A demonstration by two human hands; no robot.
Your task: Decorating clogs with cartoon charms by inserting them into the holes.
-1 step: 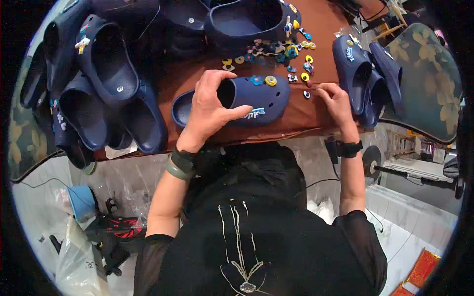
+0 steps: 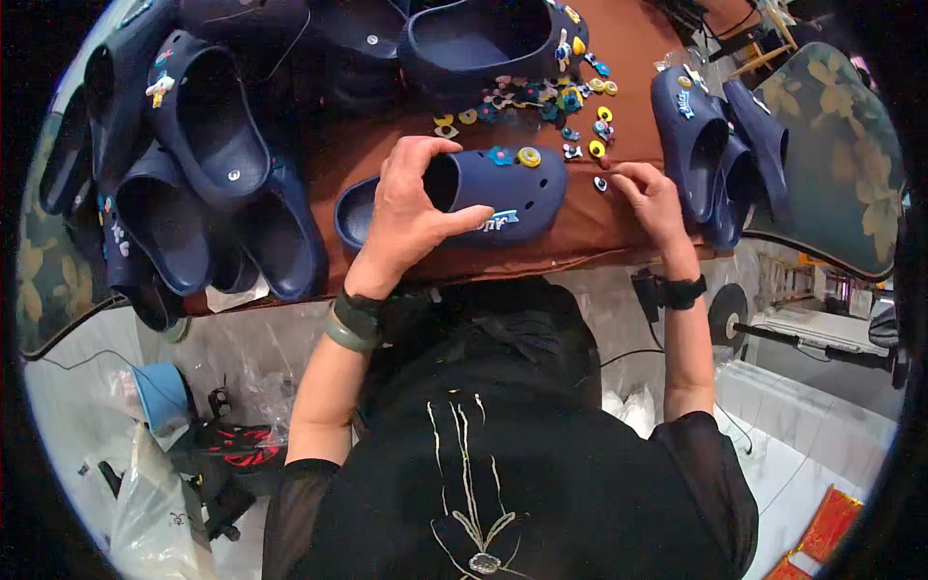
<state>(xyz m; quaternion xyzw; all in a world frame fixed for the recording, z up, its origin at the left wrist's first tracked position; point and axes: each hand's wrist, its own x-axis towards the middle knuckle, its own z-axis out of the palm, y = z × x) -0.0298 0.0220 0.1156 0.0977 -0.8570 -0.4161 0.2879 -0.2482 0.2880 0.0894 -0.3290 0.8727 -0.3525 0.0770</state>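
A navy clog point(image 2: 464, 198) lies on the brown-covered table, its toe pointing right. My left hand point(image 2: 401, 208) is closed around its middle, the thumb on the upper and the fingers over the far edge of the opening. A teal flower charm point(image 2: 501, 156), a yellow ring-shaped charm point(image 2: 529, 157) and a blue-and-white lettered charm point(image 2: 503, 220) sit on the upper. Just right of the toe, my right hand point(image 2: 650, 198) pinches at a small white-and-dark shoe charm point(image 2: 600, 184), thumb and forefinger close together. The charm is partly hidden by the fingertips.
Loose charms point(image 2: 532, 97) are heaped beyond the clog, with several more strung out toward my right hand. Navy clogs point(image 2: 217, 126) are stacked at left, more stand at the back, and decorated clogs point(image 2: 691, 140) lean at right. The table's front edge point(image 2: 570, 259) runs close to me.
My right fingertips have moved slightly left, to the small charm. My left hand and the clog have hardly moved.
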